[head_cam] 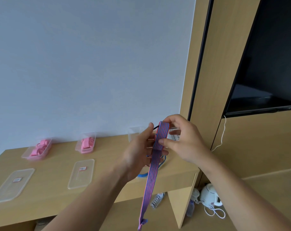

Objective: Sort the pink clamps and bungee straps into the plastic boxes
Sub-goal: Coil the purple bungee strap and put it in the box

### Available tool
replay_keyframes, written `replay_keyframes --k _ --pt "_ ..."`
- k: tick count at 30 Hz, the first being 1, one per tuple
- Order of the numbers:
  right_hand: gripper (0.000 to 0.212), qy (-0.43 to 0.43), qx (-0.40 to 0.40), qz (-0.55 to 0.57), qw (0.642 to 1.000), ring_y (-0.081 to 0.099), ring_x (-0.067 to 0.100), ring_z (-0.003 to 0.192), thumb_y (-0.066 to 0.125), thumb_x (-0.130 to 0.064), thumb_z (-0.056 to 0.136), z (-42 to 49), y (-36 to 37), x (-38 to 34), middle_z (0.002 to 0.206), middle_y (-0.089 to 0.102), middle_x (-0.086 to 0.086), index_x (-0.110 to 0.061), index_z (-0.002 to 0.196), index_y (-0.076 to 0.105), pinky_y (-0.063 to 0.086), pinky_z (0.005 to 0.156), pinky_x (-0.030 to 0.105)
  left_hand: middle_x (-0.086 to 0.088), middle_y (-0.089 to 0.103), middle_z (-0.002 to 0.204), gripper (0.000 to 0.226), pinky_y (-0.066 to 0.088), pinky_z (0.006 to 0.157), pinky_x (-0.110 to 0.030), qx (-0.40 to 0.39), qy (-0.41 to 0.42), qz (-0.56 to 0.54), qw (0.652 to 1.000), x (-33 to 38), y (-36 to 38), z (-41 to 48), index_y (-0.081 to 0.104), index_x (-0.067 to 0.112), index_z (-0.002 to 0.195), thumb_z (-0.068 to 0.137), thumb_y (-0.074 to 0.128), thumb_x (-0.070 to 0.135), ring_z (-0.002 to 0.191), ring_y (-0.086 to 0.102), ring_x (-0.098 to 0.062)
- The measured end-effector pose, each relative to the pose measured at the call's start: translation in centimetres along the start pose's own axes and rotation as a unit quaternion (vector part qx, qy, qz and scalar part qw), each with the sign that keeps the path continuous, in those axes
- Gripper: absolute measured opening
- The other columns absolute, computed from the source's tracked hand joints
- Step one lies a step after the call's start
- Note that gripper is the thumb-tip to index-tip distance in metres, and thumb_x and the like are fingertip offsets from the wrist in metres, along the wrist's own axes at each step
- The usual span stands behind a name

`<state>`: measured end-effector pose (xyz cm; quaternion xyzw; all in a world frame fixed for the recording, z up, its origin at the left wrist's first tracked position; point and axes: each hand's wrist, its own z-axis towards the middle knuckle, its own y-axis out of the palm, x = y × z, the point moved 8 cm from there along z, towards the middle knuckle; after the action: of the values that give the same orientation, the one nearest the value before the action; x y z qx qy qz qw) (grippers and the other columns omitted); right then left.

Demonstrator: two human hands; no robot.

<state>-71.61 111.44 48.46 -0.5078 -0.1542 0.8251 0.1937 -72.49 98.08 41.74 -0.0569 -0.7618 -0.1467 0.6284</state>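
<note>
folding the bungee strap [161, 133] into a compact bundle looks like the step in hand, ahead of dropping it into a box. the right hand [184, 142] pinches the doubled top of the strap between thumb and fingers. the left hand [139, 152] stands behind it with fingers fairly straight, serving as a form for the fold; whether its thumb pins the dark hook end cannot be told. the strap is in the air above the right end of the desk [54, 164], its long tail hanging below the desk edge.

to do this well, the person should gather the hanging tail in even laps, keeping the flat webbing untwisted, and hold each lap firmly, since the elastic will probably spring loose if the pinch slackens. the bundle likely belongs in the clear box [133, 132] just behind the hands, as the two boxes to the left [27, 155] [77, 146] hold pink clamps. more strap [142, 176] lies on the desk under the hands, so the tail should be lifted clear of it to avoid tangling.
</note>
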Motion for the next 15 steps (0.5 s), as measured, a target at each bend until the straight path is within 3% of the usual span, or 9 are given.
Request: replay_keyframes --k 3,7,11,15 --pt "0.049 0.006 0.003 0.017 1.0 0.067 0.01 0.087 0.084 -0.001 0.068 0.3 -0.2 0.5 0.095 0.073 -0.014 -0.032 0.096 0.058 0.056 0.081 0.038 -0.029 0.069 0.12 0.051 0.052 0.103 -0.058 0.002 -0.007 0.001 1.0 -0.8 0.3 0.0 0.079 0.015 0.109 0.102 0.049 0.057 0.118 0.064 -0.05" --pt "0.051 -0.006 0.016 0.035 0.999 0.066 0.013 0.073 0.082 0.0 0.068 0.1 -0.3 0.7 0.092 0.073 -0.01 -0.035 0.095 0.058 0.057 0.066 0.035 -0.03 0.068 0.123 0.057 0.048 0.107 -0.063 -0.009 -0.001 0.0 1.0 -0.8 0.6 0.0 0.077 0.011 0.117 0.096 0.056 0.059 0.103 0.071 -0.042" --pt "0.05 -0.019 0.041 0.024 0.999 0.068 0.013 0.077 0.081 -0.002 0.07 -0.1 -0.4 0.8 0.094 0.073 -0.013 -0.036 0.099 0.057 0.059 0.073 0.042 -0.024 0.076 0.112 0.064 0.057 0.1 -0.055 -0.003 -0.017 0.032 0.999 -1.5 0.3 0.2 0.077 0.01 0.114 0.093 0.055 0.067 0.091 0.075 -0.033" --pt "0.049 -0.043 0.058 0.006 0.997 0.069 0.014 0.079 0.082 -0.001 0.071 -0.2 -0.6 0.4 0.096 0.072 -0.012 -0.028 0.104 0.058 0.057 0.077 0.043 -0.016 0.08 0.105 0.067 0.057 0.1 -0.05 -0.001 -0.049 0.057 0.997 -2.1 0.3 0.1 0.076 0.013 0.113 0.095 0.05 0.072 0.094 0.078 -0.035"
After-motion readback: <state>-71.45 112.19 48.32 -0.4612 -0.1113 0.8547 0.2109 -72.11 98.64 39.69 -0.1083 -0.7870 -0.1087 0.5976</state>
